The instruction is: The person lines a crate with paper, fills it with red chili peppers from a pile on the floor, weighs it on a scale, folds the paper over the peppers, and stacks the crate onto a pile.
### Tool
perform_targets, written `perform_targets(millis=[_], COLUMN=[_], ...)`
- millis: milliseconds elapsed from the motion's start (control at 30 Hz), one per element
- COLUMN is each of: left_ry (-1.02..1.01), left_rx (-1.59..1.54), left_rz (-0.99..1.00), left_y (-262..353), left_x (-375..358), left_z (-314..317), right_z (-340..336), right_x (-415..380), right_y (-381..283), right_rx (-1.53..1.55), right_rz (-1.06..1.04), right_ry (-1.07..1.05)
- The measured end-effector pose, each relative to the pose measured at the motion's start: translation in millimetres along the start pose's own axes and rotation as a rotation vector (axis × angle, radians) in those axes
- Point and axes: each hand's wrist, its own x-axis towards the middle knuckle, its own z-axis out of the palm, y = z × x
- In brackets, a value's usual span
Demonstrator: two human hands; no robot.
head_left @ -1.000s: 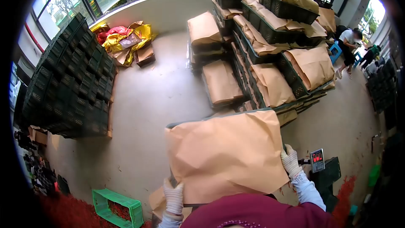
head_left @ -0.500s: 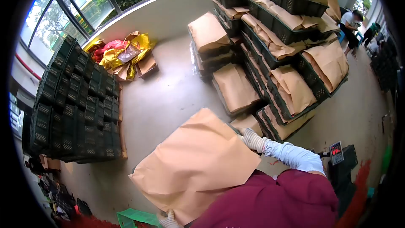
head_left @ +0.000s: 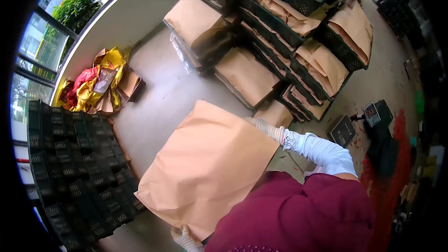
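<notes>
A crate covered with brown kraft paper (head_left: 207, 163) is held in front of my body, and the paper hides nearly all of it. My right hand (head_left: 267, 129), in a striped knit glove below a pale blue sleeve, grips its far right edge. At its near left edge my left hand (head_left: 187, 239), gloved the same way, is closed on the rim near the bottom of the view. Both hands' fingertips are partly hidden by the load. Just beyond my right hand lies a low paper-covered crate (head_left: 275, 113) on the floor.
Dark crates with brown paper (head_left: 275, 18) stand in tall stacks ahead. Black plastic crates (head_left: 79, 168) are piled at left. Yellow and red bags (head_left: 100, 81) lie by the wall. At right are a scale with a display (head_left: 372, 114) and red material (head_left: 396, 158) on the floor.
My view has turned, so the stacks now sit further left and higher and the black crates lower. The covered crate stays in both hands. More of the scale shows.
</notes>
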Motion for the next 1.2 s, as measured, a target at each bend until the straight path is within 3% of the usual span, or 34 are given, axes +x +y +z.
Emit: perform_targets(millis=[67, 167, 233, 367, 433, 467, 533, 567, 633, 667, 700, 767, 867, 933, 1067, 1167, 1200], left_ry=[-0.068, -0.202, -0.260, -0.498, -0.538, -0.622, -0.746, -0.780, -0.862, -0.900, -0.937, -1.069, -1.187, -1.235, -1.396, -1.417, -1.449], left_rx=[0.007, 0.122, -0.137, 0.088, 0.162, 0.174, 0.246, 0.293, 0.378, 0.402, 0.447, 0.487, 0.496, 0.477, 0.540, 0.365, 0.346], left_rz=[0.005, 0.080, 0.155, 0.242, 0.412, 0.410, 0.387, 0.351, 0.383, 0.394, 0.407, 0.418, 0.394, 0.420, 0.612, 0.586, 0.594], left_y=[23, 47, 44, 92, 121, 136, 158, 162, 170, 173, 180, 170, 172, 170, 171, 156, 148], left_x=[37, 111, 173, 267, 287, 296, 312, 320, 326, 321, 319, 344, 350, 353, 373, 385, 394], left_z=[11, 26, 47, 92, 137, 159, 210, 235, 290, 323, 347, 409, 507, 577, 708, 794, 817], right_z=[-3, 11, 18, 28, 45, 50, 58, 61, 58, 50, 50, 41, 22, -4, -57, -99, -106], right_x=[9, 8, 16, 33, 13, 8, 0, 0, 3, 5, 8, 22, 48, 71, 129, 183, 200], right_y=[21, 12, 16, 77, 40, 32, 27, 27, 32, 56, 95, 129, 150, 151, 163, 197, 208], right_rx=[0.201, 0.090, 0.025, 0.122, -0.206, -0.191, 0.223, 0.236, 0.557, 0.560, 0.267, -0.022, 0.263, 0.583, 0.622, 0.586, 0.002], right_rz=[0.029, -0.101, -0.157, -0.067, -0.078, -0.079, 0.063, 0.073, 0.017, 0.016, -0.054, -0.122, -0.014, -0.153, -0.193, -0.181, -0.045], right_ry=[0.102, 0.241, 0.320, 0.565, 0.711, 0.729, 0.865, 0.868, 1.122, 1.126, 1.188, 1.250, 1.417, 1.491, 1.571, 1.741, 1.862])
